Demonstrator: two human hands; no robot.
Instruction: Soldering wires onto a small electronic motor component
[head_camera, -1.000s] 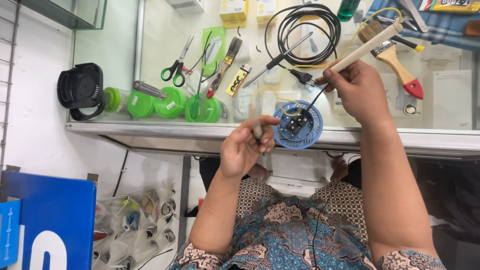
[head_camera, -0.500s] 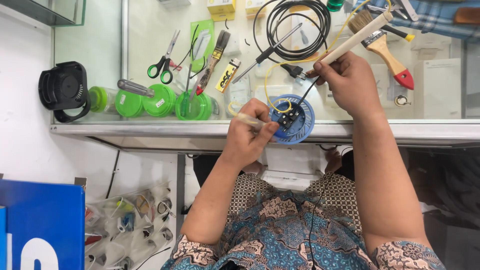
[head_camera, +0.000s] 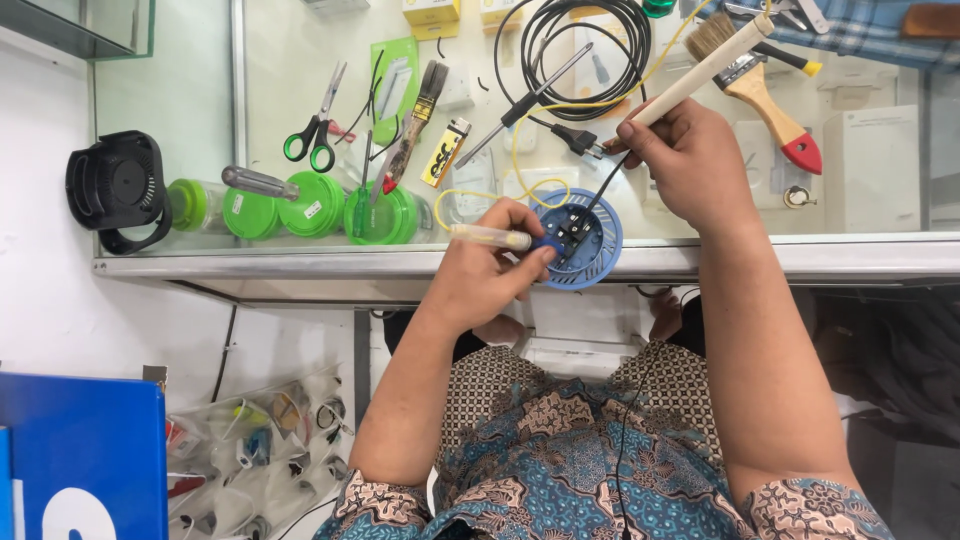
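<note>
A round blue plastic part (head_camera: 590, 245) with dark electrical contacts in its middle lies at the front edge of the glass counter (head_camera: 700, 258). My left hand (head_camera: 490, 270) grips its left rim and also pinches a thin clear tube with a yellowish end (head_camera: 488, 236). My right hand (head_camera: 685, 160) holds a soldering iron by its pale wooden handle (head_camera: 705, 68); the dark tip (head_camera: 590, 208) points down into the blue part. A yellow wire (head_camera: 530, 170) loops up from the part.
On the glass lie green-handled scissors (head_camera: 318, 130), green round lids (head_camera: 310, 205), a screwdriver (head_camera: 258, 182), a coiled black cable (head_camera: 580, 50), a red-handled brush (head_camera: 760, 80), a black fan (head_camera: 118, 190) and a white box (head_camera: 870, 165). A blue box (head_camera: 80, 455) sits lower left.
My left hand moved from just below the blue part onto its left rim, now pinching the clear tube flat. The view shifted slightly; the soldering iron stays over the part.
</note>
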